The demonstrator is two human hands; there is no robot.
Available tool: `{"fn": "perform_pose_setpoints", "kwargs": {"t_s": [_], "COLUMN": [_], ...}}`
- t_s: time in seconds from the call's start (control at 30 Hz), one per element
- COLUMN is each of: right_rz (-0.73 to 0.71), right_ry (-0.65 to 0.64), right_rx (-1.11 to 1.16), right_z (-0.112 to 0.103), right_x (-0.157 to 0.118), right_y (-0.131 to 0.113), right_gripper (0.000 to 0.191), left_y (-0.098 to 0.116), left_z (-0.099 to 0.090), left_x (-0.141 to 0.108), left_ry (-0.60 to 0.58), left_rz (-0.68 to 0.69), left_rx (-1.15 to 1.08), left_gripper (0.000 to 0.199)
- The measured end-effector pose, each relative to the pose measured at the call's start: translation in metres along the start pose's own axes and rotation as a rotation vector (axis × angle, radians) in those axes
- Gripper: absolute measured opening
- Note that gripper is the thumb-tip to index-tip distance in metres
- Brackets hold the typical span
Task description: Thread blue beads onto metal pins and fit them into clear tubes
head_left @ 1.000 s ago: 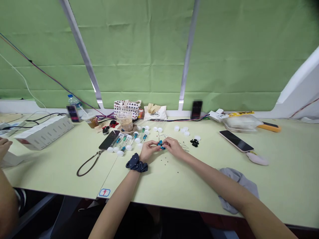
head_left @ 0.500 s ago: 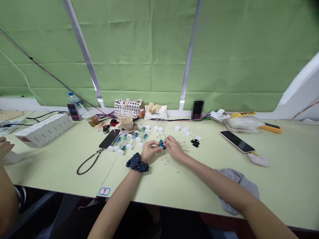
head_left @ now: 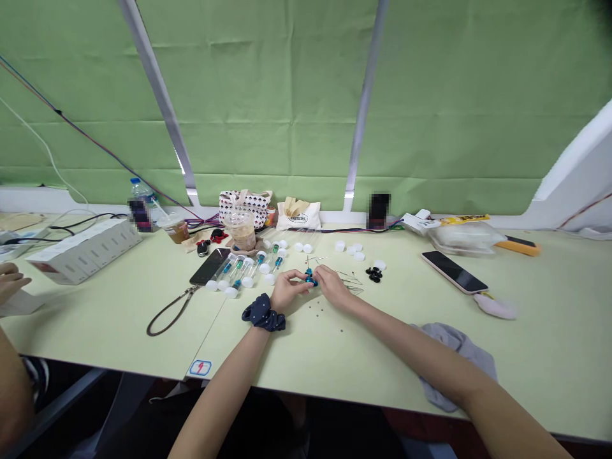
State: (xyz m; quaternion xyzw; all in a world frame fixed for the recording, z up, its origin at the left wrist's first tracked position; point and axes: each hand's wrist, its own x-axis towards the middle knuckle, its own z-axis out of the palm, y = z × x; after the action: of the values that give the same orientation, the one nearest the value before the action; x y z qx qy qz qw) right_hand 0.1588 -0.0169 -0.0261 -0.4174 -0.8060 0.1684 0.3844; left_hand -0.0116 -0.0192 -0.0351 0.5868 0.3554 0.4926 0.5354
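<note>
A small shiny blue part (head_left: 310, 278) is held between my two hands just above the table; its exact kind is too small to tell. My left hand (head_left: 287, 290) is closed, thumb and fingertips pinching it from the left. From the right, my right hand (head_left: 332, 287) is closed with its fingertips at the same part. A thin metal pin stands up from its top. Beside my right hand lie several thin metal wires (head_left: 352, 280). Clear tubes with blue and green pieces and white caps (head_left: 232, 292) lie left of my hands.
Small black parts (head_left: 375, 275) and loose white caps (head_left: 358, 256) lie to the right. Around them are a phone (head_left: 454, 272), a grey cloth (head_left: 459, 350), a dark phone (head_left: 210, 266), a drink cup (head_left: 241, 233) and a white box (head_left: 86, 252). Another person's hand (head_left: 12, 284) is far left.
My right hand's fingers have dipped slightly and drawn closer together at the blue part. My left hand keeps its place. The other person's hand at far left has shifted slightly.
</note>
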Motion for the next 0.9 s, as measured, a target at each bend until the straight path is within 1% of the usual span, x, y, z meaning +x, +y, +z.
{"fn": "perform_pose_setpoints", "kwargs": {"t_s": [0.13,0.2,0.33,0.5,0.7,0.9], "right_rz": [-0.038,-0.041,-0.023,0.011,0.018,-0.061], "right_ry": [0.012,0.011,0.027,0.057,0.005,-0.018], "right_rx": [0.027,0.024,-0.002,-0.083,-0.058,0.032], "right_z": [-0.001,-0.0011,-0.001,-0.0016,-0.0006,-0.0023], "right_x": [-0.0005,-0.0005,-0.0008,-0.0018,-0.0004,0.0004], "right_y": [-0.0008,-0.0006,-0.0009,-0.0024,0.0007,0.0013], "right_gripper": [0.011,0.008,0.013,0.019,0.026,0.01], "left_y": [0.0018,0.0036,0.0056,0.0033,0.002,0.0048], "left_z": [0.0004,0.001,0.0025,0.0029,0.0016,0.0023], "left_x": [0.0003,0.0,-0.0007,-0.0008,-0.0006,-0.0005], "left_ry": [0.032,0.032,0.028,0.019,-0.01,0.029], "left_rz": [0.009,0.004,-0.004,-0.007,0.0,0.01], "left_rx": [0.001,-0.005,0.0,0.039,0.029,0.006], "left_gripper": [0.033,0.033,0.034,0.036,0.034,0.034]}}
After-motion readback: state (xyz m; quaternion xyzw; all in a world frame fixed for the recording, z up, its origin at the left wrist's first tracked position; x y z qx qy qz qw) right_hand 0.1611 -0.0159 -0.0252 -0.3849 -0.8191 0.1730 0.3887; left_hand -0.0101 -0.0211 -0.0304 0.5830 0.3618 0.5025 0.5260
